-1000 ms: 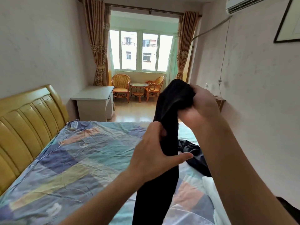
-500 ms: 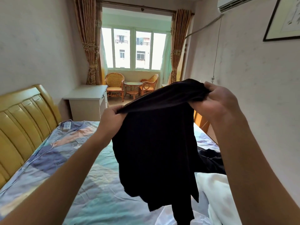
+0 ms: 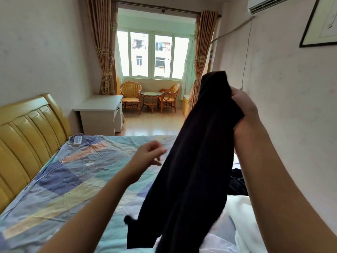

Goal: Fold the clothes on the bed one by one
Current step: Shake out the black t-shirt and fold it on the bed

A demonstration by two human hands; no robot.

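Right hand (image 3: 243, 110) grasps the black garment (image 3: 191, 170) high at far right; left hand (image 3: 147, 157) hovers released, fingers loosely curled, over the bed (image 3: 73, 179).

My left hand (image 3: 148, 156) is smeared with motion blur, so I can't really tell how its fingers sit. The long black knit garment (image 3: 193, 170) covers my right hand's (image 3: 244, 110) fingertips and runs off the bottom edge. Behind it, a crumpled dark cloth (image 3: 237, 181) and a white fabric pile (image 3: 242, 216) only partly show. The black-framed picture (image 3: 321, 22) gets cropped by the right edge.
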